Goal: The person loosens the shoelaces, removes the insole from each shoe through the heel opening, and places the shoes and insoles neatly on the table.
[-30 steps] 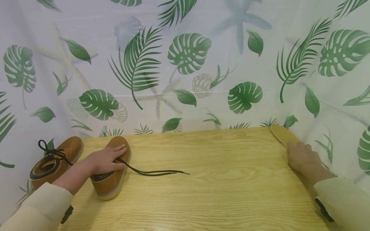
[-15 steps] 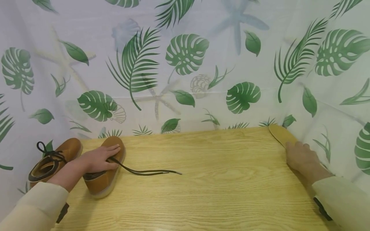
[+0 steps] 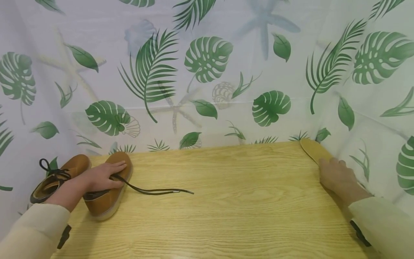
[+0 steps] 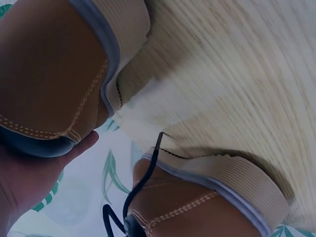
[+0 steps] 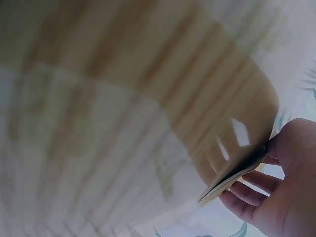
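Note:
A brown leather shoe (image 3: 101,208) with a dark collar stands on the wooden surface at the left. My left hand (image 3: 101,176) grips it from above, fingers over the upper and thumb by the opening. A loose dark shoelace (image 3: 152,192) trails to the right from under that hand. Left of it is a matching shoe (image 3: 77,166), its lace tied in a bow and part of it hidden by my forearm. At the far right my right hand (image 3: 337,177) holds a tan insole (image 3: 313,148); in the right wrist view, thumb and fingers pinch its layered edge (image 5: 232,178).
A light wood-grain tabletop (image 3: 226,201) stretches between the hands. White cloth walls (image 3: 200,21) printed with green leaves and starfish enclose it at the back and both sides. The insole's tip reaches the back right corner.
My left hand and the shoe under it have slid left, closer to the other shoe, with the loose lace dragged along. My right hand and the insole have stayed almost still.

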Demonstrator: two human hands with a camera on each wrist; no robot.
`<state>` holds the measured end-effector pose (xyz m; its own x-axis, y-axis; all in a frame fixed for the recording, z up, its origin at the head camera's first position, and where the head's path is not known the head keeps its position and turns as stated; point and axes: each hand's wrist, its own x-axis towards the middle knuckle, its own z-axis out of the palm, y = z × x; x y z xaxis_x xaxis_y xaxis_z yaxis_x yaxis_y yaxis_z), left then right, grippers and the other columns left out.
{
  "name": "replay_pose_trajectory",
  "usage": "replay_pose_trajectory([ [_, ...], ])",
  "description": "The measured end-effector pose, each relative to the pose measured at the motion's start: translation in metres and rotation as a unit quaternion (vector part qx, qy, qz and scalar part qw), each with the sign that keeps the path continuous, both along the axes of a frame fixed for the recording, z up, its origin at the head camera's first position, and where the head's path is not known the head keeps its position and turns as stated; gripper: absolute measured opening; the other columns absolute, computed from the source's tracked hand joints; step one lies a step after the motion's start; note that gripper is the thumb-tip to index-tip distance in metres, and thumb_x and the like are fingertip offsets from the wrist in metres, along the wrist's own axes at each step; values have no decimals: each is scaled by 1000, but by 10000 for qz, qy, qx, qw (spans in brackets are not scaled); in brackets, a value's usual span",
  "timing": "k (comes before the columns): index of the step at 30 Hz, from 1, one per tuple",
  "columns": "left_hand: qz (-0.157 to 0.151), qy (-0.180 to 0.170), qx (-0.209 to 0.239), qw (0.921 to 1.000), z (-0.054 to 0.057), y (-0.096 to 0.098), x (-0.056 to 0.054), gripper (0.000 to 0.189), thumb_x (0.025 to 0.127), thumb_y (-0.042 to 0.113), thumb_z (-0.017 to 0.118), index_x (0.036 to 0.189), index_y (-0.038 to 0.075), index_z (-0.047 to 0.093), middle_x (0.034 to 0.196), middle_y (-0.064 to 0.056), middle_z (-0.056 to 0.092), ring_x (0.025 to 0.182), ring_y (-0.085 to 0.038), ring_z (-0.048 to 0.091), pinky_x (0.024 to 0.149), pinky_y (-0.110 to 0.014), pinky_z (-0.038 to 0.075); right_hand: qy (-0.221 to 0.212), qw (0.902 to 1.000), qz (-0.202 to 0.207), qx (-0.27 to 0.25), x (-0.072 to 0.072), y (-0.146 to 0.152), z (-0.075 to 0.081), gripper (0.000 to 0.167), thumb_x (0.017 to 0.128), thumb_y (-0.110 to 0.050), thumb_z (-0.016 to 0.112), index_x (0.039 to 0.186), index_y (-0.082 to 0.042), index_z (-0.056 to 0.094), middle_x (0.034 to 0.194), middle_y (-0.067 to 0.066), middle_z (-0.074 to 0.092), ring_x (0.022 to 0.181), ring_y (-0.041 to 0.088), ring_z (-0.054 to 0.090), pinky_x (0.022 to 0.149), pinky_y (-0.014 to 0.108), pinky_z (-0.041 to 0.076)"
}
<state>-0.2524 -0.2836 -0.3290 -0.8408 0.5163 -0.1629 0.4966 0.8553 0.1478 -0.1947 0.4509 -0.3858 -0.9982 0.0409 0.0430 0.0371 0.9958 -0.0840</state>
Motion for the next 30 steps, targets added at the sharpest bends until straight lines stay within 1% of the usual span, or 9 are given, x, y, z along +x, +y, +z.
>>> replay_pose_trajectory([
  [6,53,-14,72,10000,-2,-12,-3,80,92,48,64,150,-1,41,154,-27,38,136,-55,37,104,-66,37,-33,10000,-9,-36,0,-2,1,23,95,-6,34,106,8,48,95,36,49,87,55,48,62,64,45],
  [11,80,-11,226,9997,-3,-22,-3,78,92,45,65,149,-2,42,152,-29,40,136,-55,36,105,-67,35,-75,10000,1,-39,0,-4,2,22,94,-5,35,105,8,49,95,36,49,87,55,48,62,63,45],
  [17,182,-15,164,9997,-1,-32,-1,77,90,43,68,148,-2,43,150,-32,41,136,-55,37,101,-67,38,-109,9999,16,-15,0,-5,3,23,94,-6,35,106,8,49,95,36,49,86,55,49,62,63,46],
  [23,259,25,151,9995,0,-35,0,77,89,42,69,148,-1,44,149,-33,41,136,-55,38,98,-66,41,-124,9999,14,-28,-1,-5,5,23,95,-6,35,105,8,49,95,36,49,87,55,48,62,63,45],
  [26,188,126,145,9996,-1,-35,-2,77,88,44,69,147,0,46,148,-34,41,134,-56,39,97,-66,42,-113,9999,8,-6,-1,-3,3,23,95,-7,35,106,8,48,95,36,49,87,56,49,61,63,45],
  [30,153,234,131,9995,3,-32,-2,74,91,48,66,146,1,48,149,-33,41,134,-56,40,97,-66,42,-121,9999,4,11,0,0,-1,21,94,-7,37,106,7,48,95,36,49,86,57,49,60,63,46],
])
